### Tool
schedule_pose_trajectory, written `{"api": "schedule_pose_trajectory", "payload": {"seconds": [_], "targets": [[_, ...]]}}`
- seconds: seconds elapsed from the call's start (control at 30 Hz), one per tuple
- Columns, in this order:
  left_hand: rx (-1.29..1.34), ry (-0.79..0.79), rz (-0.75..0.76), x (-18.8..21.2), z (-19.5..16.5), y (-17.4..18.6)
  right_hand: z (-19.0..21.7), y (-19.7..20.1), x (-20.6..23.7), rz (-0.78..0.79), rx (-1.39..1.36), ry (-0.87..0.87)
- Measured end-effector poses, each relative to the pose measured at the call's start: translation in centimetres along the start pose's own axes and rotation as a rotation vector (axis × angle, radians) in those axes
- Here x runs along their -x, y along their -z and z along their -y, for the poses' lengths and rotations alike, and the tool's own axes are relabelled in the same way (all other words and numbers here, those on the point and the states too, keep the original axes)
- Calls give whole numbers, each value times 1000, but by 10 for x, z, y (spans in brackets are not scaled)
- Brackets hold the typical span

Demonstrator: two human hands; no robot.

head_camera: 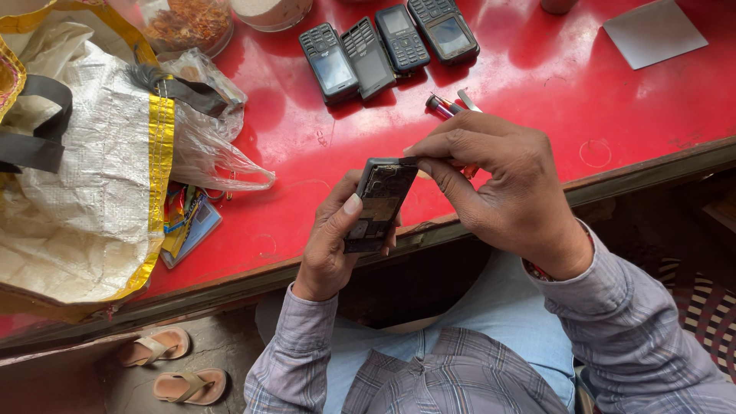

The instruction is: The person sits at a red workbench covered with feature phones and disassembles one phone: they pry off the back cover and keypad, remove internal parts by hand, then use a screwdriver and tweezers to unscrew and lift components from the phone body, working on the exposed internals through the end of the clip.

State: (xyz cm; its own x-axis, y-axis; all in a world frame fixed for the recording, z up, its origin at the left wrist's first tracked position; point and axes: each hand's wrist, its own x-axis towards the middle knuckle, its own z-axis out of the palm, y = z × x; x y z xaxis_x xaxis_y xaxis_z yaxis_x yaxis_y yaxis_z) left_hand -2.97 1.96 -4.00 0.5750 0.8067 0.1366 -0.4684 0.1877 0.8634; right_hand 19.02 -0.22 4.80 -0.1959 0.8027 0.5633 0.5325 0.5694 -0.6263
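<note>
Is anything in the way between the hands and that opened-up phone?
Nothing is. The left hand already grips the opened phone from below, and the right hand pinches its top edge. The four other phones lie farther back on the red table.

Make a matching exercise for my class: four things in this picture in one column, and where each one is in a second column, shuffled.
Things:
1. opened phone
2. four keypad phones
3. sandals
4. woven bag

Places:
A. on the floor below the table
B. on the left of the red table
C. held between the left hand and right hand
D. side by side at the table's far edge

Pairs: 1-C, 2-D, 3-A, 4-B
</note>
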Motion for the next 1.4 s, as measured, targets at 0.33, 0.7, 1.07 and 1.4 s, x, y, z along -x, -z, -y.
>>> {"api": "schedule_pose_trajectory", "payload": {"seconds": [0.33, 0.7, 1.07, 1.4], "targets": [[-24, 7, -8, 1, 2, 2, 7, 5, 0, 18, 85, 29], [-50, -2, -49, 1, 3, 0, 23, 1, -1, -9, 234, 123], [-54, -40, -100, -1, 6, -5, -2, -7, -5, -16, 146, 119], [-21, 9, -141, -2, 5, -4, 4, -31, 7, -158, 395, 240]]}}
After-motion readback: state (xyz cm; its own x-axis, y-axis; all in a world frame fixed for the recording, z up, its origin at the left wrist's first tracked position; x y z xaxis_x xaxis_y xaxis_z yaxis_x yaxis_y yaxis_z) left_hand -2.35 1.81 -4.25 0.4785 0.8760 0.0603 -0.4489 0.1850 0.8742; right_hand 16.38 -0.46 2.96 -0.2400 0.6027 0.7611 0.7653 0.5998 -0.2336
